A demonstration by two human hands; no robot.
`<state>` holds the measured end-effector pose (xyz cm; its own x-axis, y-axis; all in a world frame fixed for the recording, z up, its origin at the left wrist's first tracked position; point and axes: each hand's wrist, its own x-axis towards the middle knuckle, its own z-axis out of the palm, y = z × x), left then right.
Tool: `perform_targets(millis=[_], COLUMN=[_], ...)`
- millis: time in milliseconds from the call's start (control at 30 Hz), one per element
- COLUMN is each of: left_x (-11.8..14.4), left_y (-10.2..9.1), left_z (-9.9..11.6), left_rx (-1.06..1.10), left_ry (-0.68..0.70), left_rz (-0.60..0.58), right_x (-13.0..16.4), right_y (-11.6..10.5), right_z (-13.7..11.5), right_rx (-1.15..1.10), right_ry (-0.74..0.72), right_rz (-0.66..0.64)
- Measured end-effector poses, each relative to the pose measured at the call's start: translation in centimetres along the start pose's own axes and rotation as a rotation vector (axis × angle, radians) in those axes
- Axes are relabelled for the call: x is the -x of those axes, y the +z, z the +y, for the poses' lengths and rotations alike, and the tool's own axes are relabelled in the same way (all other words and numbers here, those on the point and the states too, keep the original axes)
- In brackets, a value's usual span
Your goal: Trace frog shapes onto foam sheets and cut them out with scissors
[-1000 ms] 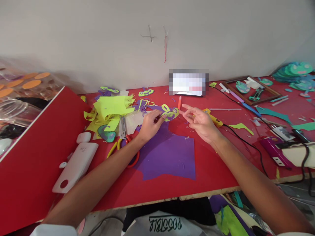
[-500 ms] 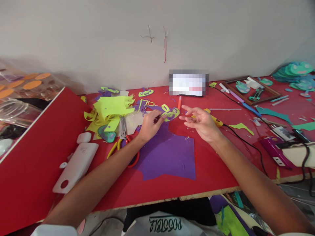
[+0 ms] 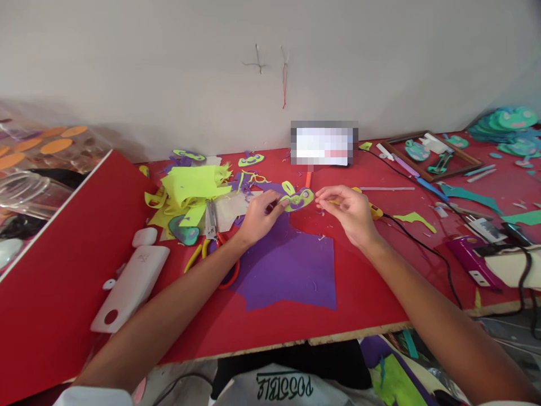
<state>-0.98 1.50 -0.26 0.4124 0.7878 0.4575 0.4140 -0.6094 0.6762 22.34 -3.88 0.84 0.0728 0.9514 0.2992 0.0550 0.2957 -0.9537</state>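
My left hand [image 3: 264,215] pinches the left end of a lime-green and purple foam cutout [image 3: 298,201], shaped like a small creature's head with a loop on top. Just to the right of it is my right hand [image 3: 349,213], its fingertips pressed together near the cutout's edge. Whatever lies between those fingertips, if anything, is too small to make out. Under the left hand and forearm lie a purple foam sheet [image 3: 291,270] and scissors [image 3: 211,223] with red handles. Behind the right fingers, a yellow hot glue gun [image 3: 375,211] is partly hidden.
Lime foam scraps [image 3: 186,183] lie at the left, near a white power bank [image 3: 133,287]. A phone [image 3: 324,145] leans by the wall. On the right are a wooden frame [image 3: 465,169], teal cutouts [image 3: 507,127], a purple power strip [image 3: 473,260] and black cables.
The foam cutout has shifted slightly right in my left hand. My right hand's fingers, spread before, have come together beside its right edge.
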Motion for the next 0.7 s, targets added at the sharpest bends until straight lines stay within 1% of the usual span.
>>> perform_targets(millis=[67,133,233,300,367,533,700], left_x=[0.0,0.0,0.0,0.0,0.0,0.0,0.0], left_y=[0.0,-0.1,-0.1,-0.1,-0.1,0.0,0.0], left_z=[0.3,0.7,1.0,1.0,0.9,0.8,1.0], left_rx=[0.036,0.068,0.100,0.103,0.089,0.050,0.044], left_ry=[-0.001,0.005,0.030,0.039,0.040,0.042,0.055], left_rz=[-0.017,-0.042,-0.088,-0.101,-0.098,-0.087,-0.123], right_x=[-0.1,-0.1,-0.2,-0.1,0.0,0.2,0.1], right_y=[0.0,0.1,0.1,0.3,0.4,0.6,0.6], right_z=[0.1,0.4,1.0,1.3,1.4,1.0,1.2], right_rx=[0.081,0.140,0.195,0.210,0.214,0.234,0.283], right_ry=[-0.070,-0.099,-0.050,-0.004,0.013,-0.007,-0.026], right_rz=[0.049,0.038,-0.045,-0.076,-0.088,-0.105,-0.082])
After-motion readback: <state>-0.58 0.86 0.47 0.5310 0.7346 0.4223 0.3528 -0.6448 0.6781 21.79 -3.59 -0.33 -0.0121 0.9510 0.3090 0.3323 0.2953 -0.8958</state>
